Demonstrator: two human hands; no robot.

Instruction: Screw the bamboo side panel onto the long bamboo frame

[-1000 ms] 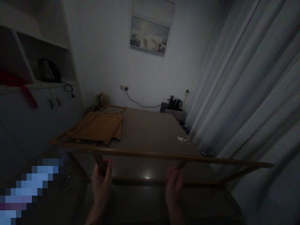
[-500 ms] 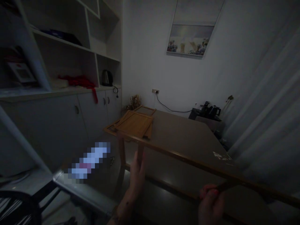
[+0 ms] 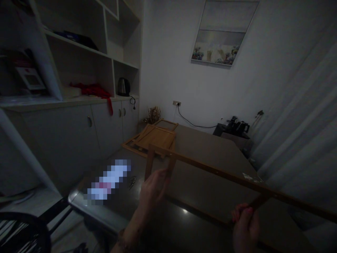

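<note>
A long wooden frame with crossbars is raised at a tilt over the dark, shiny table. My left hand grips the crossbar near its left end, fingers wrapped round the wood. Further right, my right hand is closed round another crossbar, thumb on top. Beyond the frame's left end lie flat wooden panels and thin frames, stacked loosely. Several small metal pieces, which look like screws, rest left of my left hand. The frame's right end runs out of view.
A bright, pixelated patch covers something on the table's left part. A black chair stands at lower left, beside white cabinets. Black appliances sit on a stand at the back right, near a curtain.
The frame's left end has shifted right and up, with my left hand turned over its crossbar. My right hand keeps its hold. The whole view has shifted slightly.
</note>
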